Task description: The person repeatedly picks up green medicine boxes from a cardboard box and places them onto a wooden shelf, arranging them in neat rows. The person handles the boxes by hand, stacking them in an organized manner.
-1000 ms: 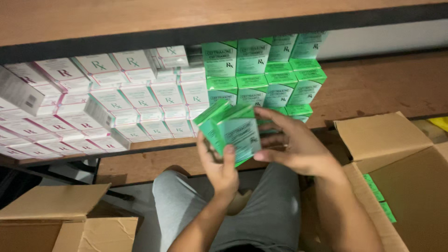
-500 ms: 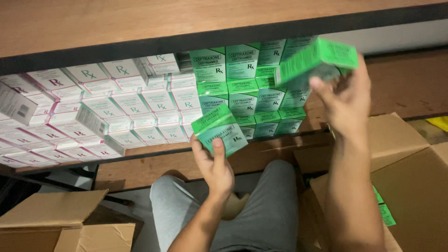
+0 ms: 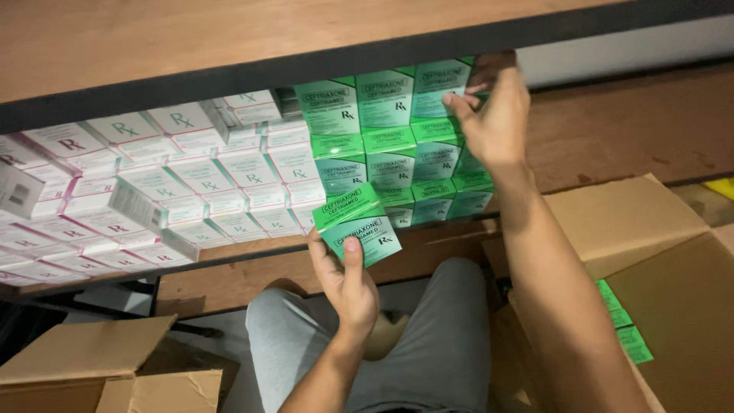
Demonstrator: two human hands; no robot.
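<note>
Your left hand (image 3: 348,279) grips green boxes (image 3: 358,226) just below the shelf (image 3: 428,252) front edge. Your right hand (image 3: 493,118) presses fingers against the green stack (image 3: 390,145) on the shelf, beside white boxes (image 3: 153,183). A cardboard carton (image 3: 665,252) holds more green boxes.

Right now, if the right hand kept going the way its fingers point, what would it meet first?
The right hand already touches the top row of the stacked green boxes on the shelf; pushing on, it would likely press that top right box deeper.

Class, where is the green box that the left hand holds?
In the head view, the green box sits low centre in the left hand, just below the stacked green boxes on the shelf.
</note>
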